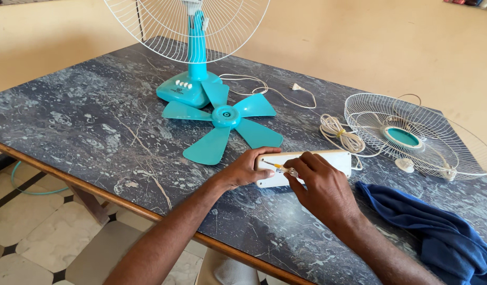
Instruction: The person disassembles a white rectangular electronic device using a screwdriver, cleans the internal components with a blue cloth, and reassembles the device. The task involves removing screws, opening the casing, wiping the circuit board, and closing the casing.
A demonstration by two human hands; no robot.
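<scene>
A white power strip [328, 160] lies flat on the dark marbled table [85, 126]. My left hand [242, 170] grips its left end and holds it down. My right hand [320, 187] pinches a small screwdriver [282, 168] with a clear yellowish handle, its tip resting on the strip's left part. The strip's coiled white cord [339, 133] lies just behind it.
A teal fan blade [225, 120] lies loose in front of the teal fan base [186, 89] with its rear white grille [186, 24]. A detached front grille [417, 136] sits at right. A blue cloth [433, 227] lies near my right forearm. The table's wooden edge runs at lower left.
</scene>
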